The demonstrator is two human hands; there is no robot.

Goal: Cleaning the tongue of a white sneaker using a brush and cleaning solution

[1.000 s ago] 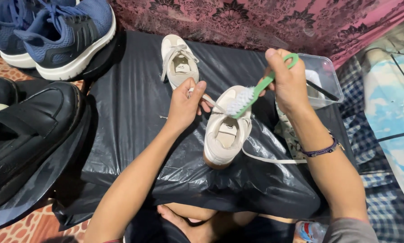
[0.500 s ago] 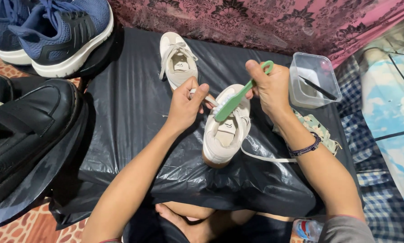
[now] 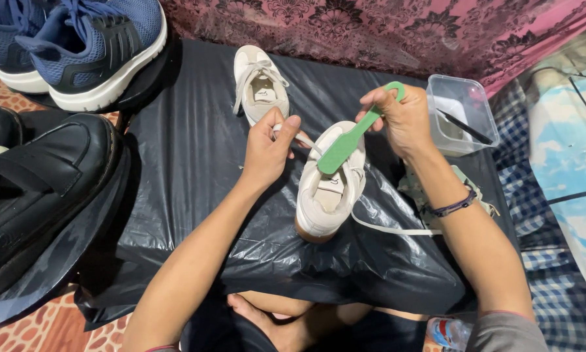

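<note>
The brush (image 3: 348, 138), gripped in the right hand (image 3: 400, 120), now lies bristles-down on the sneaker (image 3: 329, 186); left hand (image 3: 270, 150) pinches its toe.

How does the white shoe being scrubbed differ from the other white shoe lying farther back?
The near white shoe is steadied by the left hand, with the right hand holding a green brush over it; the far white shoe lies untouched. The near one's lace trails loose; the far one's stays threaded. Both rest on black plastic sheet.

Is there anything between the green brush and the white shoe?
Nothing visible. The right hand holds the green brush right over the white shoe, and the left hand grips the shoe's front end beside the brush, not under it.
</note>
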